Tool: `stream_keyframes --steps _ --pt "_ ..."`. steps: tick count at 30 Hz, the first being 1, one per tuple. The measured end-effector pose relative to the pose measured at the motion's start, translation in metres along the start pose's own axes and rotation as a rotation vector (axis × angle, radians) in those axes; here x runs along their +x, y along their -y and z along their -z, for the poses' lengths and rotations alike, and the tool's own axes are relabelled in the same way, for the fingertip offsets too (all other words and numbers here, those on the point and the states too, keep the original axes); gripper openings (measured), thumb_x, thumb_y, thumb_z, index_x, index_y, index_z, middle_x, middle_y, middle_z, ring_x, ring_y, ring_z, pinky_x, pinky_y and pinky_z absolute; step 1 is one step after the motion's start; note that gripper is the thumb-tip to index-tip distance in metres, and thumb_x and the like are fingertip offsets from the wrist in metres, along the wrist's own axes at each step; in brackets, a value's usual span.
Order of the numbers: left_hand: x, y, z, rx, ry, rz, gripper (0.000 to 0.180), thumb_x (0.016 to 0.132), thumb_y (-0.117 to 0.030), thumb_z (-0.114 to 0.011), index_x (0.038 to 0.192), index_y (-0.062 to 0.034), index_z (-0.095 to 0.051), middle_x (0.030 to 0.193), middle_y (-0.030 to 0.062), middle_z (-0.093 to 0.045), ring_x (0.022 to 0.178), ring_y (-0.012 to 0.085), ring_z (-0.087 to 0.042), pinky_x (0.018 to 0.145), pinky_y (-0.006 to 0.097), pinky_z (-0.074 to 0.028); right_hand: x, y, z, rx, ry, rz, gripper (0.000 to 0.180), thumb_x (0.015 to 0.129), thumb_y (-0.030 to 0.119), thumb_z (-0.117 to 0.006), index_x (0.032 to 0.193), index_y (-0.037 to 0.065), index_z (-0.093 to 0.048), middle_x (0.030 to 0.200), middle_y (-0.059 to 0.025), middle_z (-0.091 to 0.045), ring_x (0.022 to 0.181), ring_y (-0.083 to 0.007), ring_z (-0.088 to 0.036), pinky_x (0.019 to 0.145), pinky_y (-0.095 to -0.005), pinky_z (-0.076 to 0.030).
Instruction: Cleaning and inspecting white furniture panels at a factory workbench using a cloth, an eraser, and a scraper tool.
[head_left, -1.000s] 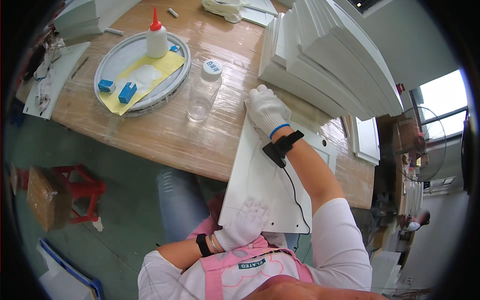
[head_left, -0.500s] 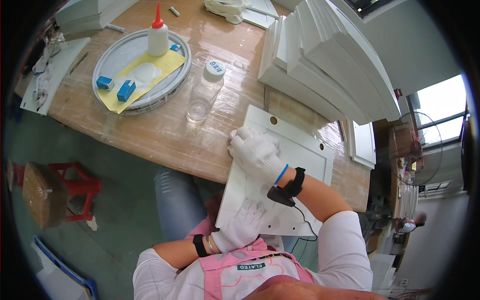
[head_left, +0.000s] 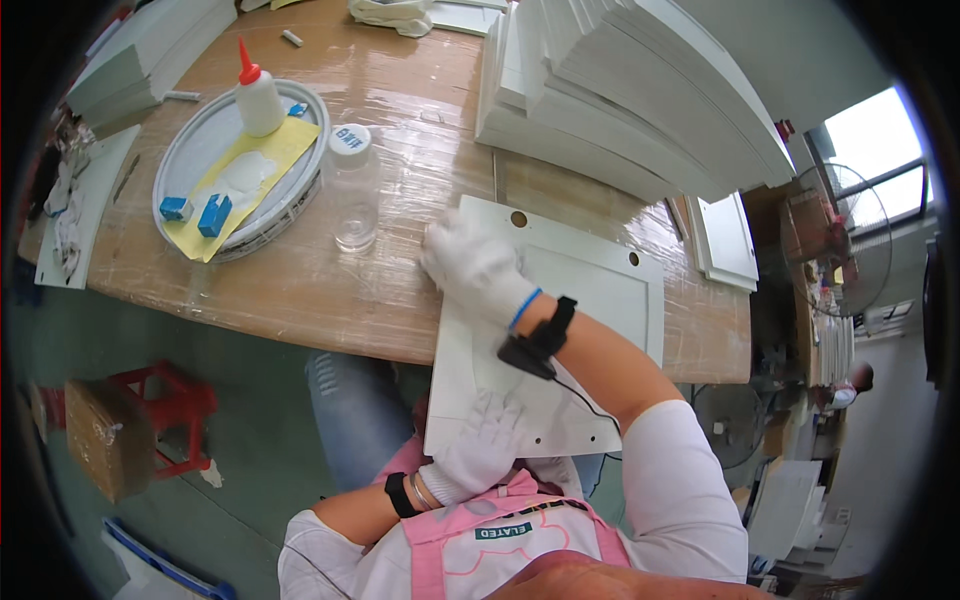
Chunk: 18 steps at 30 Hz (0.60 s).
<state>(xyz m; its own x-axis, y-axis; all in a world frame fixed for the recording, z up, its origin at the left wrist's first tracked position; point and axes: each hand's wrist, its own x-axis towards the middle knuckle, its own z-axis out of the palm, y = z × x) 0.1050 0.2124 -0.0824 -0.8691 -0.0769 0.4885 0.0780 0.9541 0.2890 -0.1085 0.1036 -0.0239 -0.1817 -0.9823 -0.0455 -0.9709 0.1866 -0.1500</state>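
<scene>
A white rectangular panel [head_left: 570,300] with round holes lies partly on the table and juts over its near edge toward my lap. My left hand [head_left: 478,445], in a white knitted glove, rests flat on the panel's near part with its fingers stretched out. Higher up, at the panel's left edge near a far corner, my gloved right hand [head_left: 472,268] is closed, its fingers curled and a little blurred. What those fingers hold, if anything, is hidden. A black strap with a small device and cable [head_left: 538,345] is on my right wrist.
Left of the panel stands a clear bottle [head_left: 356,210] with a white cap. Farther left, a round lid [head_left: 300,195] carries a red-tipped squeeze bottle [head_left: 260,104], yellow paper and blue blocks. White panels are stacked [head_left: 620,110] at the far right. A red stool [head_left: 180,410] stands below.
The whole view has shifted, moving the table things leftward in the picture. My right hand has slid slightly farther along the panel's left edge. My left hand stays on the panel.
</scene>
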Motion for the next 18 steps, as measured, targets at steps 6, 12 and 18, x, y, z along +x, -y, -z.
stream_keyframes --steps 6,12,18 --pt "0.001 0.001 0.003 0.174 -0.003 -0.046 0.043 0.083 -0.016 -0.058 0.122 -0.0008 -0.066 0.126 0.0205 -0.063 0.120 0.0373 -0.060 0.108 0.052 -0.047 -0.017 -0.067 0.029 -0.002 -0.127 -0.472 0.029 0.098 0.033 -0.054 0.105 0.007 -0.066 0.111 -0.0150 -0.061 0.106 -0.0355 -0.062 0.085 -0.0481 -0.053" --pt "0.004 0.001 0.000 0.091 -0.010 -0.065 0.043 0.081 -0.014 -0.060 0.123 -0.0023 -0.066 0.127 0.0190 -0.063 0.119 0.0346 -0.061 0.107 0.051 -0.048 -0.051 -0.098 0.030 -0.171 -0.067 -0.679 0.028 0.098 0.032 -0.052 0.108 0.010 -0.066 0.112 -0.0125 -0.060 0.109 -0.0328 -0.061 0.085 -0.0479 -0.053" --pt "0.006 -0.001 0.003 0.079 -0.003 -0.053 0.043 0.081 -0.015 -0.060 0.122 -0.0032 -0.066 0.127 0.0183 -0.063 0.117 0.0334 -0.062 0.106 0.050 -0.048 -0.063 -0.140 0.020 -0.356 -0.003 -0.562 0.026 0.098 0.032 -0.051 0.108 0.013 -0.067 0.112 -0.0096 -0.060 0.111 -0.0283 -0.060 0.086 -0.0460 -0.053"
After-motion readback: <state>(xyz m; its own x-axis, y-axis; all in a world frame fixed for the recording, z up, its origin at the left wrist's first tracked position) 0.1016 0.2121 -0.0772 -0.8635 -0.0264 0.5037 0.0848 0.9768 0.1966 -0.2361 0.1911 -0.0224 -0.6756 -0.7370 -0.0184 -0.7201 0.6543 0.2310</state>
